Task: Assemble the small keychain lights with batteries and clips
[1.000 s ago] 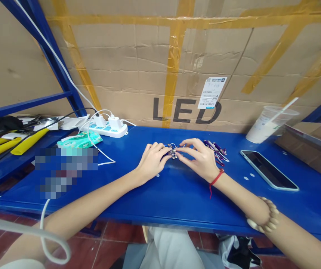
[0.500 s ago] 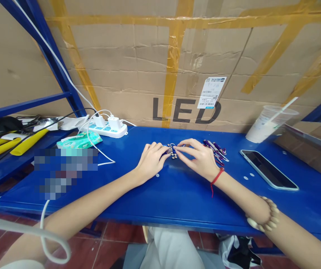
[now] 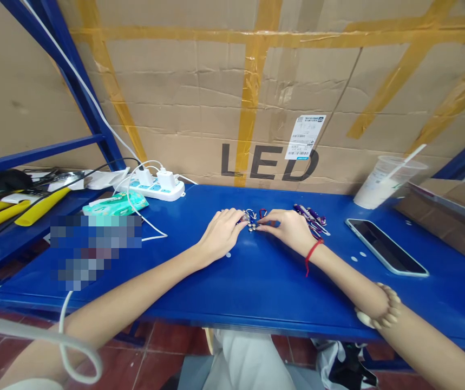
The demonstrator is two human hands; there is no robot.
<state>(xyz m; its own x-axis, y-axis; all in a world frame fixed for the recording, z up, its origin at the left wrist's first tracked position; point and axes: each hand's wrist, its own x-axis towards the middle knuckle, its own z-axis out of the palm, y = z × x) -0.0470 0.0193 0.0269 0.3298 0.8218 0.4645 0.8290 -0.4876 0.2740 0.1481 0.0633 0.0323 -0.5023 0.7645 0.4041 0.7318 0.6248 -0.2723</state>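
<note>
Both hands meet over small metal pieces on the blue table (image 3: pixel 232 292). My left hand (image 3: pixel 223 232) has its fingers pressed together on a small shiny item (image 3: pixel 244 218). Thumb and fingertips of my right hand (image 3: pixel 287 227) are pinched at the small round metal pieces (image 3: pixel 252 227); what they hold is too small to name. A blue carabiner clip (image 3: pixel 250 214) lies between the hands, and a red clip (image 3: pixel 262 213) shows just behind my right fingers. Several purple items with clips (image 3: pixel 313 218) lie beyond my right hand.
A phone (image 3: pixel 386 246), a tilted plastic cup with a straw (image 3: pixel 372 187) and a cardboard box (image 3: pixel 451 216) are at right. A power strip (image 3: pixel 155 187), green packet (image 3: pixel 114 204) and white cable (image 3: pixel 80 338) are at left. Taped cardboard (image 3: pixel 200 97) stands behind.
My right hand's fingers have drawn lower and closer together beside the metal pieces. A red clip now shows behind them. My left hand has barely moved.
</note>
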